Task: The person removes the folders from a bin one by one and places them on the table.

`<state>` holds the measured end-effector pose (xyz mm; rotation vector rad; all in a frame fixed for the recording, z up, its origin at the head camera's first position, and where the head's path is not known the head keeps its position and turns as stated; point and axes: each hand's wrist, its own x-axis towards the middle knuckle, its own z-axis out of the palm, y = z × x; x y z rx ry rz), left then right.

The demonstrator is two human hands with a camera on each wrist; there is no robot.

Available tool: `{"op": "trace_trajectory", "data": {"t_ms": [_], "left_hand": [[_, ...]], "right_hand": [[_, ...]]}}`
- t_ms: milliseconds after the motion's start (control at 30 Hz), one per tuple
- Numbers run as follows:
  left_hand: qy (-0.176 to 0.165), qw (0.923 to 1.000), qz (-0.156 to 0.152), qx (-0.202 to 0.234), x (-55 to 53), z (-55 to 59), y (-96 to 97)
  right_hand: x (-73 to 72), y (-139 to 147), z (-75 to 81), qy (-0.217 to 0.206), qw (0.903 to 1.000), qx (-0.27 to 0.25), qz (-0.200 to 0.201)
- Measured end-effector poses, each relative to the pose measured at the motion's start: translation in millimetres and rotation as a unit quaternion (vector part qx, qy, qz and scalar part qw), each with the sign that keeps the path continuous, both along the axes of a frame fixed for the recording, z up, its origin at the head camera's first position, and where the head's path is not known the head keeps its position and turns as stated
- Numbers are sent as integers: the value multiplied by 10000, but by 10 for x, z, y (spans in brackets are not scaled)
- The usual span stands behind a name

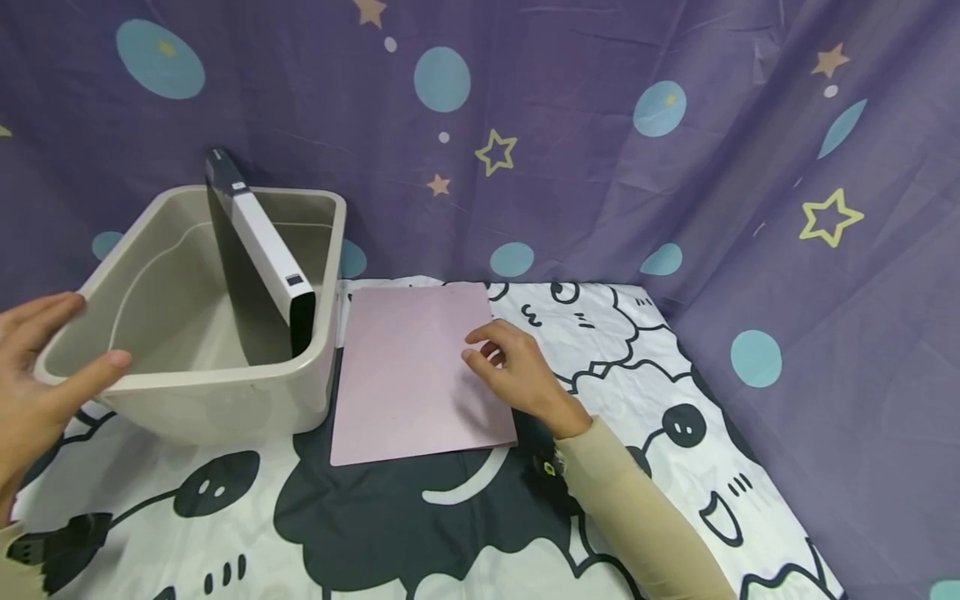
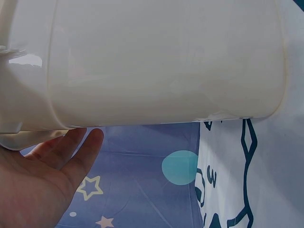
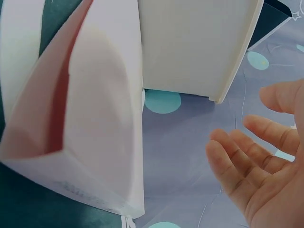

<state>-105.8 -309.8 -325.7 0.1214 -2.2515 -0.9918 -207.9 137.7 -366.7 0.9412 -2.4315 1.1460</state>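
The pink folder [image 1: 420, 383] lies flat on the patterned cloth [image 1: 375, 525], just right of the grey bin [image 1: 225, 408]. The right grip [image 1: 517, 367] hovers over the folder's right part, fingers loosely bent and holding nothing, a shadow falling on the pink surface beneath. The left grip [image 1: 30, 400] is at the bin's near left corner, fingers extended and thumb spread across the rim; how firmly it touches cannot be told. A black binder [image 1: 270, 246] with a white spine leans inside the bin, well apart from both hands.
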Motion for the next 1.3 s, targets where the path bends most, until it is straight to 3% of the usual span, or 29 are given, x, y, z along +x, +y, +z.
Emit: {"op": "trace_trajectory", "data": {"t_ms": [167,400,633,867,1300], "left_hand": [[106,9999,-67,94,-20,-4,1],[-150,9999,-14,14,15,13,20],[-32,10000,16,-59,-27,17,12],[-41,9999,-66,102,5,1,-1],[-101,9997,-51,209,-7,-6,16]], "right_hand": [[-4,-1,43,107,9999,-25,-18],[-10,-45,127,113,9999,19,104],[-3,-93,220,116,9997,25,214],[-17,-138,314,190,9991,131,358],[-19,-142,586,457,9970,398,484]]}}
